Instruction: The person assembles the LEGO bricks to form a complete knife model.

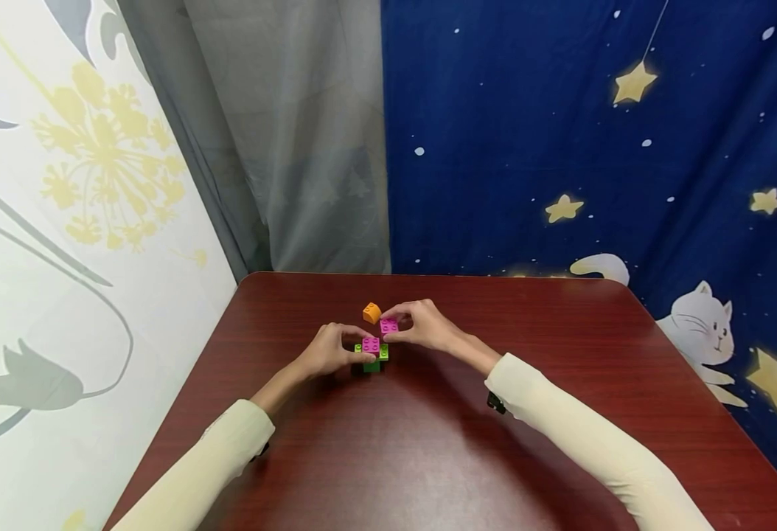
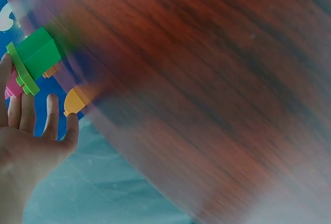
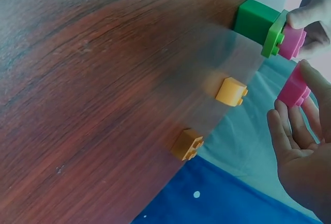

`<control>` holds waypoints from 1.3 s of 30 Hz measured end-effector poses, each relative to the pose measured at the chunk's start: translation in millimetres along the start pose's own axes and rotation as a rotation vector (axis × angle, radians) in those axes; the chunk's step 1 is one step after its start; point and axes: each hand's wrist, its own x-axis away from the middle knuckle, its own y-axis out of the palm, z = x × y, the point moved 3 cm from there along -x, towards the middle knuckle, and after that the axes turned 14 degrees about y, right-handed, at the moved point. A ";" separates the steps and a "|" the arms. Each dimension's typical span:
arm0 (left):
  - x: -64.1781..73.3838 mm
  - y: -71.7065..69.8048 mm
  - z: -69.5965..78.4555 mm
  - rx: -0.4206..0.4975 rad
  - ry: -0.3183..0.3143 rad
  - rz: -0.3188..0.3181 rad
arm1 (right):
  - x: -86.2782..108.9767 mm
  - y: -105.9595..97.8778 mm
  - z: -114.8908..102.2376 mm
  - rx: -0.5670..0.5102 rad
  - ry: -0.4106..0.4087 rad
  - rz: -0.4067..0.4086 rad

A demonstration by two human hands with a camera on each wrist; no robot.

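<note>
A small stack of toy building blocks stands on the table. Dark green blocks (image 3: 254,20) form its base, under a wider lime green block (image 3: 274,35), with a pink block (image 1: 371,344) at the top. My left hand (image 1: 327,352) pinches that top pink block between thumb and fingers. Just behind and to the right, my right hand (image 1: 428,326) holds a second pink block (image 3: 295,88) by its sides, apart from the stack. A rounded orange block (image 1: 371,313) lies beyond the stack, and the right wrist view also shows a darker orange block (image 3: 187,144).
The reddish-brown table (image 1: 388,442) reaches back to a grey curtain (image 1: 322,147) and a blue star-patterned curtain (image 1: 495,184). A white patterned wall (image 1: 163,295) runs along the left side.
</note>
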 end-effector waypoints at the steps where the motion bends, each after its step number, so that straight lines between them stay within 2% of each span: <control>1: -0.2 0.3 -0.2 0.000 -0.001 -0.002 | -0.3 0.8 -0.7 -0.003 -0.004 -0.001; 14: -3.2 2.1 -3.3 -0.027 -0.007 -0.015 | -0.8 11.6 -10.8 -0.010 -0.027 -0.038; 19: -3.1 2.3 -3.8 0.005 -0.008 -0.017 | -0.8 15.4 -15.1 0.025 -0.031 -0.028; 24: -2.9 1.6 -4.7 0.040 -0.039 -0.018 | -0.9 21.1 -16.9 0.024 -0.023 -0.040; 31: -3.5 1.1 -5.4 0.023 -0.047 -0.019 | -2.2 26.7 -16.9 0.060 -0.027 -0.002; 39: -3.9 -0.3 -5.1 -0.006 -0.033 -0.017 | -1.7 31.6 -12.9 0.032 -0.049 0.055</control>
